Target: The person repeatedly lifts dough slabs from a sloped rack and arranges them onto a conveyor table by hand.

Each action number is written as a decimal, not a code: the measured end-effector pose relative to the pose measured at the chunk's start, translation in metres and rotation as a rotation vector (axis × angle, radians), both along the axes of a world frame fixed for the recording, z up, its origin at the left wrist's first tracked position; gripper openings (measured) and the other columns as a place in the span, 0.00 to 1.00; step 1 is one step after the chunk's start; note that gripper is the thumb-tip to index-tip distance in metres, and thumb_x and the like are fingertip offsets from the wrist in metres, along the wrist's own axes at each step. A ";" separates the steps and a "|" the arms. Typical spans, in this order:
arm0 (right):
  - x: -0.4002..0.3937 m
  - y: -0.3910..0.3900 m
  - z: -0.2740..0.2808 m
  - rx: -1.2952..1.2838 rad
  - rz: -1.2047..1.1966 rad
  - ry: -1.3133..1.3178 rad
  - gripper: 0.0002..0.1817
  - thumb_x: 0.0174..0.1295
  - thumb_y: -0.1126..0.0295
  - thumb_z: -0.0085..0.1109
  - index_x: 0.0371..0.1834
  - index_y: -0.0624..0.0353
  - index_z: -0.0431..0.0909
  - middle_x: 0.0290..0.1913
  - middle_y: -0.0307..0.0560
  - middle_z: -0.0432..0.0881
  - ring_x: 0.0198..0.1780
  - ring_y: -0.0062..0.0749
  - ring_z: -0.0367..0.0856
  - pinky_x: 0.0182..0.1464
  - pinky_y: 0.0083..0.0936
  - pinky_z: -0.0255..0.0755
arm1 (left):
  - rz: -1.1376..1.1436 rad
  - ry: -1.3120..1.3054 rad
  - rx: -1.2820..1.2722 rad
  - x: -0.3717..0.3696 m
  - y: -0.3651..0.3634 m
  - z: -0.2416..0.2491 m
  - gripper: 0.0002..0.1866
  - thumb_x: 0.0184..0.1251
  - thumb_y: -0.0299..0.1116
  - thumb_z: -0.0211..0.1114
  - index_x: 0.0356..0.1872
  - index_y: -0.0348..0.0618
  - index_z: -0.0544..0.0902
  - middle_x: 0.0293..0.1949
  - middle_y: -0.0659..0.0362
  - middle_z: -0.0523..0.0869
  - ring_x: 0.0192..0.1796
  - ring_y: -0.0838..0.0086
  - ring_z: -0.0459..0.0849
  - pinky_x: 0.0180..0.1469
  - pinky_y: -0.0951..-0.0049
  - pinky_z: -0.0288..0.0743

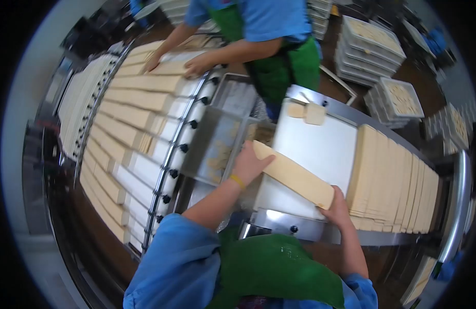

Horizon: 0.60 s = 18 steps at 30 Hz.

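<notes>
A long pale dough strip is held between my two hands over the white conveyor. My left hand grips its upper left end, thumb on top. At its lower right end, my right hand has its fingers wrapped round the edge. To the right of the strip, a row of overlapping dough strips lies across the conveyor. Two small dough pieces rest near the conveyor's far edge.
On the left, a slatted conveyor carries many long strips; a co-worker in a green apron touches strips there. Metal trays with scraps stand between the conveyors. Stacked white crates stand at the back right.
</notes>
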State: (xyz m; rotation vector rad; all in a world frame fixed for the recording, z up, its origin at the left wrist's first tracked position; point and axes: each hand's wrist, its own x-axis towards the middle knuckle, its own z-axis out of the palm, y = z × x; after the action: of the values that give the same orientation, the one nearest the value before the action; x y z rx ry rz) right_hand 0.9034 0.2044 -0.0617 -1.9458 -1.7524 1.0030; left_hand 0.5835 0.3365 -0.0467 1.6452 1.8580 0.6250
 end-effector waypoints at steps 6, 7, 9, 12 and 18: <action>-0.091 0.036 0.034 0.207 0.116 0.186 0.45 0.45 0.70 0.75 0.66 0.60 0.58 0.57 0.56 0.67 0.59 0.45 0.70 0.62 0.33 0.67 | 0.185 -0.018 0.289 -0.111 -0.004 0.046 0.32 0.51 0.50 0.74 0.48 0.37 0.73 0.39 0.45 0.84 0.43 0.50 0.83 0.45 0.58 0.77; -0.115 0.042 0.041 0.242 0.160 0.242 0.44 0.47 0.70 0.73 0.67 0.60 0.57 0.57 0.55 0.68 0.59 0.43 0.70 0.62 0.33 0.67 | 0.214 0.030 0.343 -0.138 -0.002 0.056 0.30 0.52 0.49 0.73 0.47 0.37 0.73 0.39 0.44 0.84 0.43 0.49 0.83 0.45 0.57 0.76; -0.165 0.049 0.054 0.126 0.087 0.505 0.40 0.53 0.70 0.68 0.67 0.59 0.56 0.57 0.54 0.68 0.59 0.39 0.70 0.61 0.32 0.67 | 0.314 0.051 0.348 -0.195 -0.002 0.076 0.27 0.55 0.48 0.71 0.46 0.38 0.74 0.38 0.44 0.84 0.42 0.49 0.83 0.44 0.57 0.76; -0.238 0.048 0.050 0.032 0.163 0.713 0.34 0.60 0.70 0.61 0.67 0.58 0.55 0.57 0.52 0.68 0.60 0.35 0.69 0.61 0.31 0.67 | 0.484 0.139 0.390 -0.288 -0.015 0.083 0.23 0.63 0.49 0.64 0.46 0.38 0.77 0.38 0.42 0.84 0.44 0.50 0.83 0.45 0.59 0.76; -0.378 0.009 0.068 -0.070 0.539 0.603 0.31 0.63 0.76 0.57 0.67 0.57 0.53 0.58 0.50 0.66 0.59 0.32 0.68 0.59 0.27 0.68 | 0.714 0.040 0.393 -0.468 -0.088 0.053 0.15 0.71 0.39 0.53 0.38 0.37 0.79 0.33 0.46 0.83 0.38 0.56 0.82 0.41 0.63 0.74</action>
State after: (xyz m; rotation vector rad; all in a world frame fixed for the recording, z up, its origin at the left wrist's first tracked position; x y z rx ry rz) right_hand 0.5255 0.2132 0.0067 -1.0223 -1.8929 1.6314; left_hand 0.1152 0.2480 0.0063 1.1658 2.4748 1.3248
